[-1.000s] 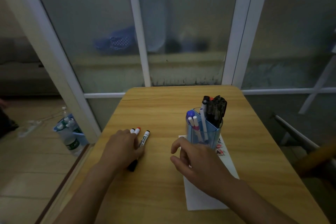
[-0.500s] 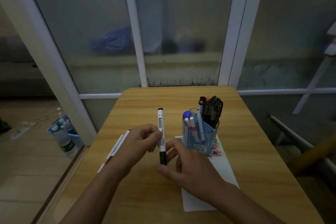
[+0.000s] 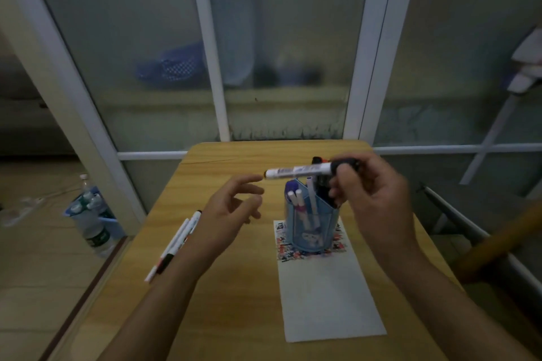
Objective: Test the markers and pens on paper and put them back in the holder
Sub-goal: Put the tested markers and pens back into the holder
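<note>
Head camera view, looking down over a wooden table (image 3: 234, 316). The right hand (image 3: 372, 199) is raised above a blue pen holder (image 3: 311, 228) and grips a white marker (image 3: 299, 170) by its black capped end, fingers curled round the cap. The marker lies nearly level, its long axis running left to right, the free end pointing left toward the left hand (image 3: 228, 214). The left hand holds nothing; its fingers are relaxed and slightly spread, the index fingertip just beside the marker's free end, whether touching or not cannot be told. The holder stands on the far end of a white paper sheet (image 3: 328, 302) and is full of other pens. The bare part of the paper lies below and nearer the person than the marker. Two more markers (image 3: 179, 239) lie on the table, partly behind the left wrist. The likely next step is uncapping, the left hand being well placed to take the barrel.
</note>
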A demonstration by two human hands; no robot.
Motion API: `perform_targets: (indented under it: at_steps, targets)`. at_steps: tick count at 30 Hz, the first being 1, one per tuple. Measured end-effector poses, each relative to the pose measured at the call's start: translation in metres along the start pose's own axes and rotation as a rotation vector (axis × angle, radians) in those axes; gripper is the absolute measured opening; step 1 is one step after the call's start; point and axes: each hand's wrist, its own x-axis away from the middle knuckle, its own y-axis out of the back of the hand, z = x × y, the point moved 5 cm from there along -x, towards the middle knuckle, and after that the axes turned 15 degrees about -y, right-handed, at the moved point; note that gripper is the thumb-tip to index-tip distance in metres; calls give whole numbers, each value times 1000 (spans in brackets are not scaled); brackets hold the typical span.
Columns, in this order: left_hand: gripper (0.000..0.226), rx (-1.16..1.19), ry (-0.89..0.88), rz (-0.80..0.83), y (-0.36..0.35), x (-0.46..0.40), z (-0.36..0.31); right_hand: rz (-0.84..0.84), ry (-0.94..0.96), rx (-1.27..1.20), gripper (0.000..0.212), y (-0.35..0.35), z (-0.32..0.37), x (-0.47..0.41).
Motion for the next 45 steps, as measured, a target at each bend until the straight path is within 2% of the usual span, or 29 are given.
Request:
perform_targets:
  at_steps: [4,8,12,15,17,22,36,45]
  targets:
    - [55,-224,-58,166,-26,-1,10,-118,-20,-90,13,25,3,-17]
    - [57,-309,-149,285,-45,1,11,-165,-2,-54,11,33,4,-25]
    - [43,-303,-187,224,-45,-4,8,-164,29,76,9,29,4,-29]
    - [32,-228,-184,175,-42,-6,4,-157,37,137,15,26,4,-32]
    - [35,-195,-155,168,-42,-6,5,-160,51,161,20,24,6,-33]
    - [58,-230,-140,219,-47,-5,9,-158,90,245,22,21,10,-31]
    - [28,-335,-212,250,-47,-7,8,-108,192,461,26,13,11,-31]
    - [27,-353,-220,254,-48,-7,10,-33,245,614,21,1,4,-27]
